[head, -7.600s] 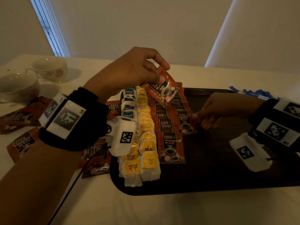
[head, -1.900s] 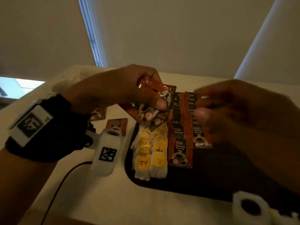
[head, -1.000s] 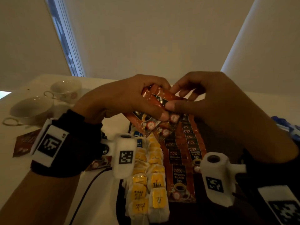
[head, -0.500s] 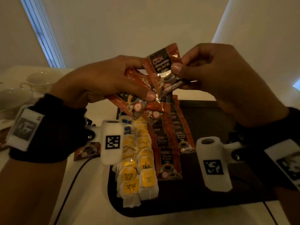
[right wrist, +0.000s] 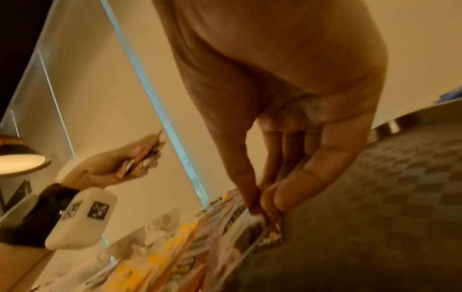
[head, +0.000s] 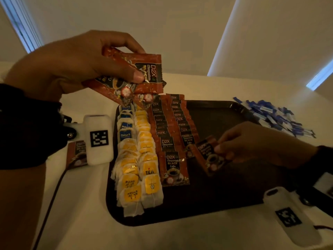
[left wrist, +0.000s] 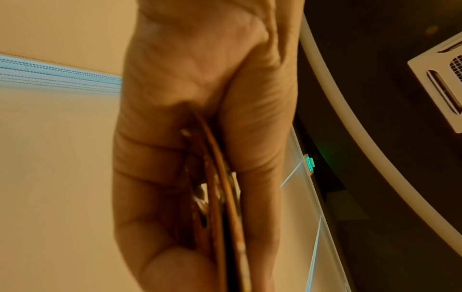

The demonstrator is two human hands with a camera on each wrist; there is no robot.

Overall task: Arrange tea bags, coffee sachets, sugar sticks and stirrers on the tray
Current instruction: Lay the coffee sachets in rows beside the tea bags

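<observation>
The left hand (head: 77, 64) is raised above the far left corner of the dark tray (head: 225, 204), wrist bent so the knuckles face up and the thumb lies across the front. Its fingers and thumb clamp a fanned bunch of coffee sachets (head: 137, 78); the left wrist view shows their thin edges (left wrist: 217, 207) pressed between thumb and fingers.

The right hand (head: 252, 143) is low over the tray, reaching in from the right with its back up and fingers pointing left. Thumb and fingertips (right wrist: 252, 199) pinch a single coffee sachet (head: 209, 156), which tilts with its lower edge on or just above the tray floor; I cannot tell whether it touches. It sits just right of the two rows of laid coffee sachets (head: 171, 141).

Below the left hand, and left of those rows, two columns of tea bags (head: 138, 159) run down the tray's left side. Beyond the right hand, off the tray, lies a heap of blue sugar sticks (head: 273, 116). Under the left wrist one loose sachet (head: 75, 154) rests on the white table (head: 81, 222).
</observation>
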